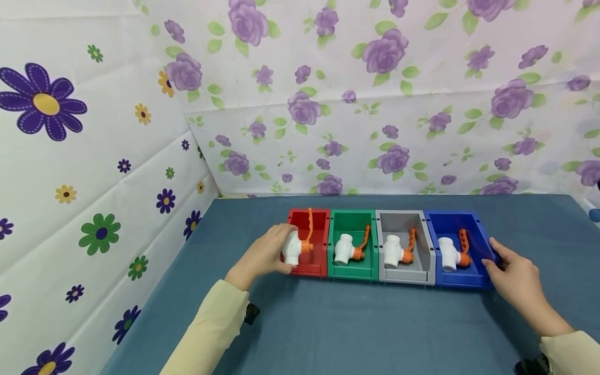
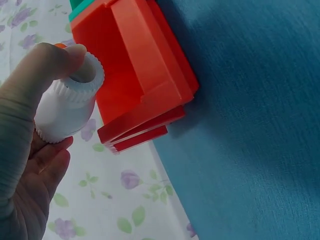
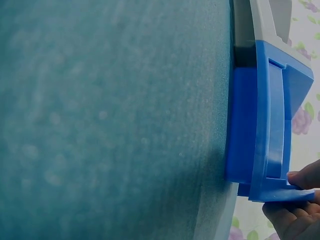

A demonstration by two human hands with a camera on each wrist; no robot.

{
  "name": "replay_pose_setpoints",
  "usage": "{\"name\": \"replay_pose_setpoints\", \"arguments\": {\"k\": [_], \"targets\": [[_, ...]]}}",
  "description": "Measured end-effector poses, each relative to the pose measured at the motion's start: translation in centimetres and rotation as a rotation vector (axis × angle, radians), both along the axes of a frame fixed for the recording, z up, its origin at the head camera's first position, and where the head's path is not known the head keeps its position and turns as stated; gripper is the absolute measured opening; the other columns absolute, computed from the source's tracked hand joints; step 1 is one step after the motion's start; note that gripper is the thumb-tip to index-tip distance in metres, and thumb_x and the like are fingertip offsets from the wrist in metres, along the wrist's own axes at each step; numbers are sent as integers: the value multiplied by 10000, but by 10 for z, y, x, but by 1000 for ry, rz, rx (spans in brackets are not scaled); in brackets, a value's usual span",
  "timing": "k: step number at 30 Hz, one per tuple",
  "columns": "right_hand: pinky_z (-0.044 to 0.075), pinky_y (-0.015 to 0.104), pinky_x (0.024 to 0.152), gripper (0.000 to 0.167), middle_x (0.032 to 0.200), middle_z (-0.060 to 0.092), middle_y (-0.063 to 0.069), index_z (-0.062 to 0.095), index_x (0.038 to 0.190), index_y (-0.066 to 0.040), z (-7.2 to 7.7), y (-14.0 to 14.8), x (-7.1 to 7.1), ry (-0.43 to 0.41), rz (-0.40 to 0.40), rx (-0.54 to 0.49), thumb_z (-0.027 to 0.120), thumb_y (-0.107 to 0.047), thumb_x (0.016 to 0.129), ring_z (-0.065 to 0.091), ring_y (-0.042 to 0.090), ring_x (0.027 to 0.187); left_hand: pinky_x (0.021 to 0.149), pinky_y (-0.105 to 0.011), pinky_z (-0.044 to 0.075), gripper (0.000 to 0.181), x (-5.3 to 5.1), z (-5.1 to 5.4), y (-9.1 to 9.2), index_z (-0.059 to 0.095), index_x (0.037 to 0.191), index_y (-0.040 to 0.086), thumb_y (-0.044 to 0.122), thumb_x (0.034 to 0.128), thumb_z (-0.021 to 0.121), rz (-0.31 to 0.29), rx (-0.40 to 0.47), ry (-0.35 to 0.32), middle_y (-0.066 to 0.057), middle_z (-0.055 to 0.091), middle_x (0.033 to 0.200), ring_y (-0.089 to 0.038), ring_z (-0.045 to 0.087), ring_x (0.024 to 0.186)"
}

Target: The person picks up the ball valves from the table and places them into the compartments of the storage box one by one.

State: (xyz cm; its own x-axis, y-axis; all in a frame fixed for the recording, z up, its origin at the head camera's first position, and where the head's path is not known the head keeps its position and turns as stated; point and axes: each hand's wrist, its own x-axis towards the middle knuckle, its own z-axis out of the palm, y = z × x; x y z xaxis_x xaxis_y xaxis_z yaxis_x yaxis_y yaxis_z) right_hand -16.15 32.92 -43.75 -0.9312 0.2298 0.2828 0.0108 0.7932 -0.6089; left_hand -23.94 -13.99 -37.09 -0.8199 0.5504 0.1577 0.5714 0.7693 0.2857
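Observation:
My left hand (image 1: 267, 252) pinches a white plastic ball valve (image 1: 291, 249) with an orange lever handle by its two ends, thumb at one opening and fingers at the other. In the left wrist view the valve (image 2: 65, 111) is raised beside the red bin (image 2: 145, 55); in the head view it overlaps that bin's left side. My right hand (image 1: 517, 271) grips the right wall of the blue bin (image 1: 480, 247), thumb inside and fingers outside, as the right wrist view also shows. A similar valve (image 1: 449, 254) lies in the blue bin.
Between the red and blue bins stand a green bin (image 1: 351, 217) and a grey bin (image 1: 392, 219), all side by side in a row, each with one matching valve inside. They stand on a blue-grey table (image 1: 328, 333). Flowered cloth (image 1: 300, 151) hangs behind and at the left.

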Motion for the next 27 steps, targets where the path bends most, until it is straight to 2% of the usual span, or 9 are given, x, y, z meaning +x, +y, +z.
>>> {"name": "replay_pose_setpoints", "arguments": {"k": [5, 15, 20, 24, 27], "targets": [[343, 216, 445, 509, 1195, 482, 428, 428, 1345, 116, 1, 1, -1, 26, 1, 19, 597, -53, 895, 546, 330, 755, 962, -408, 489, 765, -3, -4, 2, 443, 1323, 31, 150, 682, 842, -7, -13, 15, -119, 489, 1341, -250, 469, 1177], [380, 176, 469, 509, 1203, 473, 427, 430, 1341, 119, 2, 3, 0, 23, -7, 11, 602, -51, 892, 580, 420, 873, 935, -421, 503, 781, -13, -8, 10, 446, 1330, 22, 149, 680, 859, -18, -6, 21, -136, 491, 1326, -269, 466, 1170], [388, 186, 460, 504, 1198, 483, 419, 444, 1334, 115, 2, 2, -1, 42, -7, 16, 609, -47, 886, 595, 422, 883, 931, -419, 507, 785, -17, -11, 13, 442, 1344, 27, 138, 684, 853, 2, -5, -16, -133, 482, 1334, -267, 453, 1178], [361, 213, 437, 503, 1187, 493, 421, 448, 1337, 105, 1, 2, -1, 44, -8, 21, 607, -53, 887, 583, 315, 736, 949, -416, 496, 780, -21, -10, 14, 431, 1361, 31, 140, 707, 841, 16, -9, -53, -131, 471, 1348, -270, 441, 1202], [329, 238, 414, 502, 1174, 503, 425, 446, 1342, 100, 0, 1, 0, 40, -6, 19, 600, -60, 892, 512, 195, 624, 968, -422, 482, 778, -26, -12, 14, 434, 1369, 26, 141, 713, 838, 11, -22, -67, -139, 469, 1357, -282, 436, 1226]]}}
